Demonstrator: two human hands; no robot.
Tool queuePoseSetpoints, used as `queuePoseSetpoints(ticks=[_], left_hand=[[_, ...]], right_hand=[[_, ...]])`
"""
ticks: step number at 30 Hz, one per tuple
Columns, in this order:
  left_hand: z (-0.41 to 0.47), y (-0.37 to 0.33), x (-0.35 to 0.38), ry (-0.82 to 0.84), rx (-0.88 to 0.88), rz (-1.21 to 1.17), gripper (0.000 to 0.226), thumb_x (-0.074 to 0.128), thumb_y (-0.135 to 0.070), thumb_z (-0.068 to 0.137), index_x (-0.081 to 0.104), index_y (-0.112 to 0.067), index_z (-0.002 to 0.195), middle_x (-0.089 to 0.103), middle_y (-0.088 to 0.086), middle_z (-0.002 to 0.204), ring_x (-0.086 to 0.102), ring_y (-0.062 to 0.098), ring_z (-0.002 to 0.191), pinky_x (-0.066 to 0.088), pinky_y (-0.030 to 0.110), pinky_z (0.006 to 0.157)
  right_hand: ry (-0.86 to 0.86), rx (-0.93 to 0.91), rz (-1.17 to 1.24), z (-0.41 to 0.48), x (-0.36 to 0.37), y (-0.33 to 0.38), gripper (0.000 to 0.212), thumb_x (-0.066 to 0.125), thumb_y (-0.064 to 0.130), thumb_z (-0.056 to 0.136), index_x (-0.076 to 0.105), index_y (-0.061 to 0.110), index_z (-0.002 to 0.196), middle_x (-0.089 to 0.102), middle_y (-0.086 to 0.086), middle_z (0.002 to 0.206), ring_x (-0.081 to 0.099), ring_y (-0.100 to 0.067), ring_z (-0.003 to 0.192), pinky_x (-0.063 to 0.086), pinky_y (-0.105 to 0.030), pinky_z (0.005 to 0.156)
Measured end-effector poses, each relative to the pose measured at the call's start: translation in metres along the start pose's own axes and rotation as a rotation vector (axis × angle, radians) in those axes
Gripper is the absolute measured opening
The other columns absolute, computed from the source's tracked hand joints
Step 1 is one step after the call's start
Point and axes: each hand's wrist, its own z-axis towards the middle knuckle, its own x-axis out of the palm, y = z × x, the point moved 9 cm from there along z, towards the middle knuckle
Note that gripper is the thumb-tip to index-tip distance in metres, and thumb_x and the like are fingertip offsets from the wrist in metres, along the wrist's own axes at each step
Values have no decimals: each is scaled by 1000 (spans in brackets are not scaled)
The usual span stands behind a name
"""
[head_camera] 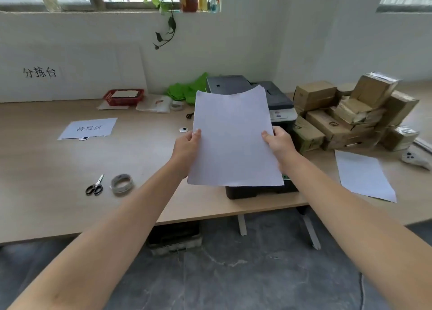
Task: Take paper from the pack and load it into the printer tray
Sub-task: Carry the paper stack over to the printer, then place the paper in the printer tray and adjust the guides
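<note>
I hold a thin stack of white paper (231, 139) up in front of me, its top edge curling back. My left hand (188, 146) grips its left edge and my right hand (279, 143) grips its right edge, thumbs on the front. Behind and below the paper stands the dark grey printer (275, 97) on the wooden table (46, 164). The printer's black tray (257, 191) sticks out at the table's front edge, mostly hidden by the sheets. Another white sheet (364, 176) lies flat on the table to the right.
Brown cardboard boxes (346, 115) are piled right of the printer. Scissors (94, 187) and a tape roll (122, 184) lie at the left front. A labelled sheet (88, 128), a red basket (124, 97) and green bags (187, 90) sit further back. A dark crate (174, 237) stands under the table.
</note>
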Motion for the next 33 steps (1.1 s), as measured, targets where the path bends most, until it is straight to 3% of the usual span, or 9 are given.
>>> queuePoseSetpoints(ticks=[5,9,12,15,17,22,25,30,33], left_hand=[[16,31,86,8,-69,8,32,48,-39,97,69,-14,98,70,6,102,66,25,86,54,42,88],[20,85,143,-4,-210,47,39,46,-41,97,66,-9,106,71,12,111,69,34,98,53,51,94],[23,124,177,-3,-305,103,40,42,-42,98,64,-11,111,69,7,109,66,30,100,52,46,94],[31,148,196,-5,-360,131,32,40,-36,101,62,-15,91,67,4,93,64,22,86,52,33,75],[45,165,204,12,-396,153,34,40,-36,100,60,-12,86,67,9,90,64,26,82,51,34,74],[89,207,210,29,-455,203,35,41,-37,99,56,-10,82,58,9,79,55,23,73,42,33,65],[121,226,217,66,-442,249,35,41,-40,96,45,-14,74,46,8,71,44,20,63,33,31,61],[167,246,223,75,-446,223,30,43,-43,93,54,-17,84,55,7,85,51,22,73,40,35,67],[172,240,224,57,-482,186,35,42,-35,98,60,-6,89,57,13,81,56,24,74,43,32,64]], right_hand=[[-65,14,-27,44,-72,-33,15,48,23,98,45,16,111,59,-14,116,61,-31,104,53,-47,89],[-64,99,-92,77,-116,-88,12,45,23,99,48,16,108,61,-11,112,60,-24,92,52,-38,76],[-49,214,-162,98,-138,-134,16,43,22,100,49,14,111,60,-11,112,61,-25,96,53,-39,78],[-17,297,-202,117,-150,-173,19,43,19,100,48,9,115,59,-11,109,57,-20,84,45,-29,62],[8,342,-248,133,-152,-194,18,42,18,100,47,8,114,57,-9,103,52,-15,74,40,-26,57],[76,444,-312,173,-137,-238,17,45,17,98,48,9,113,61,-11,103,62,-26,85,52,-34,66],[70,486,-375,194,-131,-262,15,46,19,97,51,10,108,63,-10,98,64,-25,84,48,-30,59],[52,444,-501,246,-130,-262,16,46,17,98,54,10,86,55,-4,73,48,-17,58,37,-27,51],[84,445,-538,269,-126,-262,17,45,22,100,57,9,97,56,-3,78,53,-17,68,38,-27,57]])
